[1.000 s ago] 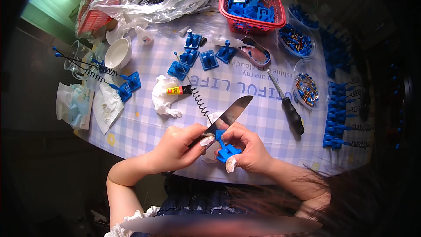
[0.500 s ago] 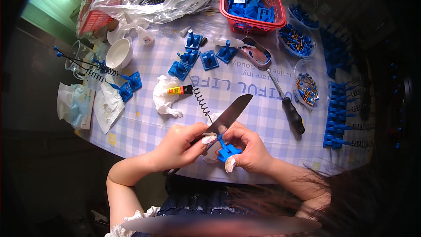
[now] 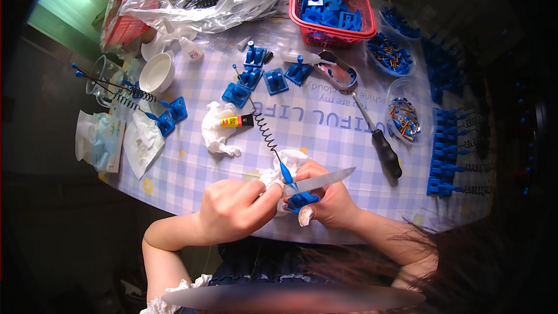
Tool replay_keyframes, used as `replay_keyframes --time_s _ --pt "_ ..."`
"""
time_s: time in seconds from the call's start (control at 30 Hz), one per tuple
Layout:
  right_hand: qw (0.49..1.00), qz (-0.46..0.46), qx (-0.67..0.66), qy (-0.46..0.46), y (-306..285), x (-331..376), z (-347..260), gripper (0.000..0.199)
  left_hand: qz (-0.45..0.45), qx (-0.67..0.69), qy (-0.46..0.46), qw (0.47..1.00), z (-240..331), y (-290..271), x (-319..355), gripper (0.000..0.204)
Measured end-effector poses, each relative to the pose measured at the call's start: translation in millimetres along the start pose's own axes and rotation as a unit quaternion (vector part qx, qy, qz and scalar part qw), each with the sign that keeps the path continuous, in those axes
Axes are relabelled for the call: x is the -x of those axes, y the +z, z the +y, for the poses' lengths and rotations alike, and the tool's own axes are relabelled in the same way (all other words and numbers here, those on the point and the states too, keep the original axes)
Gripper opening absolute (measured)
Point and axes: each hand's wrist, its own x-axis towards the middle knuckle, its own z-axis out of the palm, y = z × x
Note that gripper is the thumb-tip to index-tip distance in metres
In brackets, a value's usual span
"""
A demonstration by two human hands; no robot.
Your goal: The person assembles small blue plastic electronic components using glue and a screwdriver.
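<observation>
My left hand (image 3: pixel 235 209) is closed round the handle of a knife, which its fingers hide. The knife blade (image 3: pixel 328 180) points right and lies across the narrow neck of a blue plastic piece, seemingly against it. My right hand (image 3: pixel 334 202) grips the square base of this blue plastic piece (image 3: pixel 301 199), its wrapped thumb at the near side. From the piece's pointed top a black coiled wire (image 3: pixel 265 132) runs away up the table. Crumpled white tissue (image 3: pixel 297 159) lies just behind both hands.
A glue tube (image 3: pixel 235 121) lies on tissue, and several blue pieces (image 3: pixel 275 81) stand beyond it. A black-handled screwdriver (image 3: pixel 386 152) rests at right near a bowl of small parts (image 3: pixel 427 104). Further back are a red basket (image 3: pixel 369 26), a white bowl (image 3: pixel 157 73) and a plastic bag (image 3: pixel 157 1).
My left hand has rolled over, and the blade has swung down from steeply upright to nearly level, pointing right. The blue piece's pointed top now shows; my right hand has stayed about in place.
</observation>
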Motion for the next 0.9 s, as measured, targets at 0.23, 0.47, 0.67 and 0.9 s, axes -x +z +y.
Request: replay_keyframes --time_s 0.23,0.47,0.67,0.9 --pt "0.993 0.015 -0.099 0.058 7.4 1.4 -3.8 0.06 0.016 -0.105 0.04 0.994 5.8 5.9 3.6 0.021" --pt "0.997 -0.012 -0.071 -0.009 5.9 2.4 -0.1 0.047 0.032 -0.121 0.048 0.991 12.8 10.8 6.5 0.022" --pt "0.963 -0.035 0.237 -0.126 -7.1 -0.4 2.0 0.045 -0.014 -0.088 0.048 0.995 20.8 2.8 2.4 0.022" --pt "0.997 0.011 -0.07 -0.025 9.7 2.6 -1.4 0.043 0.044 -0.084 0.033 0.995 13.5 11.3 6.2 0.021"
